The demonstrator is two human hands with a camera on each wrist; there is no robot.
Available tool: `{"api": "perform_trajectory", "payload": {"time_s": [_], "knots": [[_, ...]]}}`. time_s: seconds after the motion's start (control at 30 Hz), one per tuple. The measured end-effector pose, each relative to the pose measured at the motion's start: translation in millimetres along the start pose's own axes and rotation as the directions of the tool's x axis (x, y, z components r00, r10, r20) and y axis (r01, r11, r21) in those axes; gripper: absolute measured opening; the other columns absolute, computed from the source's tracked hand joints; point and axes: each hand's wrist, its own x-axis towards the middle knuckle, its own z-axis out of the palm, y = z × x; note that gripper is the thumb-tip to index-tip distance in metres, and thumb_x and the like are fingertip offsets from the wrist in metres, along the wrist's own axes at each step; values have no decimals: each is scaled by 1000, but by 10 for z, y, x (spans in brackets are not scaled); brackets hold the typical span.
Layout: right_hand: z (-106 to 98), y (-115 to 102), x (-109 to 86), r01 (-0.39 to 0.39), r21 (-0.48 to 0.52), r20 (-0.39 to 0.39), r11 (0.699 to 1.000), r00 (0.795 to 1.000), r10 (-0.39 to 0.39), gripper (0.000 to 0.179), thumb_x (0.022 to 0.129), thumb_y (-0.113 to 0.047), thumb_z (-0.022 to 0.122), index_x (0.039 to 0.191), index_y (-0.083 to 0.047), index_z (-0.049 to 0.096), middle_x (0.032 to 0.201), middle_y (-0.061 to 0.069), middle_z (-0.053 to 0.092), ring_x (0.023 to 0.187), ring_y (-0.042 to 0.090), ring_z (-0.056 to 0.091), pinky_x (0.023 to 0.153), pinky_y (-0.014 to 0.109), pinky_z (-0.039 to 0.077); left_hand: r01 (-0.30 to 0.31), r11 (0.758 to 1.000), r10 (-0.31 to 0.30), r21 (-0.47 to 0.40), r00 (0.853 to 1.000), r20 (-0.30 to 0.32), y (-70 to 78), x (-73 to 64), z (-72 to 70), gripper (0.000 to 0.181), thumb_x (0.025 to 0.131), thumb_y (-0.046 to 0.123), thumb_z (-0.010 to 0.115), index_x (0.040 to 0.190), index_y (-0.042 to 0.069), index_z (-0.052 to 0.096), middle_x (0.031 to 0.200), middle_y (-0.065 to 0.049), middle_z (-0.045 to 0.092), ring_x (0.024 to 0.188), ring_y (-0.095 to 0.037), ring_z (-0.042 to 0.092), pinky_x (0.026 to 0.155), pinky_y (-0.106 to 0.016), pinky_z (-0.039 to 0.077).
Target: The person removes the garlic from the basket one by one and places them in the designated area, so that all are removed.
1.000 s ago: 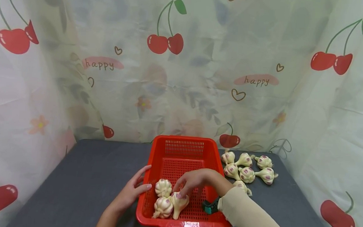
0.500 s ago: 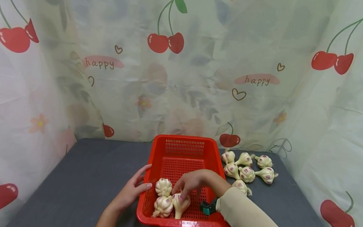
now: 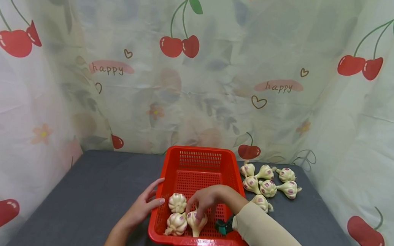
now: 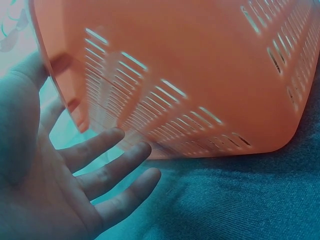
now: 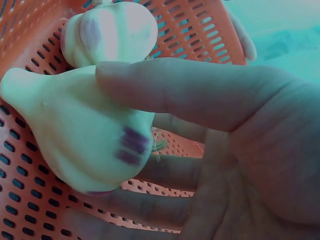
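A red plastic basket sits on the table with several garlic bulbs inside. My right hand reaches in and holds a garlic bulb, its thumb on one side and fingers on the other. That bulb's stalk points toward the basket's near side. Left of it lie two more, a rear garlic bulb and a front garlic bulb. At the basket's left rim, my left hand touches with thumb and index finger. The left wrist view shows its other fingers spread, fairly straight, outside the slotted wall.
Several loose garlic bulbs lie on the dark table right of the basket. A patterned curtain encloses the back and sides. A dark wristband is on the right wrist.
The garlic bulb under my right hand has shifted slightly to the right, its stalk swinging rightward. My right hand has moved slightly with it. The left hand stays at the rim.
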Motion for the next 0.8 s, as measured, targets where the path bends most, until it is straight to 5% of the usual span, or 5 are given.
{"api": "perform_trajectory", "payload": {"time_s": [0.37, 0.8], "knots": [[-60, 92, -97, 94, 32, -147, 995, 985, -88, 19, 85, -3, 71, 100, -13, 70, 101, 3, 64, 83, 17, 62, 75, 47, 56, 9, 1000, -9, 9, 1000, -12, 20, 5, 5, 65, 93, 22, 63, 150, 25, 32, 144, -24, 39, 123, -41, 48, 85, -50, 52], [-148, 256, -204, 238, 5, -295, 971, 929, -225, 18, 84, -1, 71, 100, -10, 71, 96, 1, 65, 81, 16, 60, 74, 44, 56, 5, 1000, -5, -9, 1000, -2, 5, -6, 4, 64, 94, 20, 61, 151, 24, 31, 145, -25, 38, 124, -41, 47, 86, -50, 52]]}}
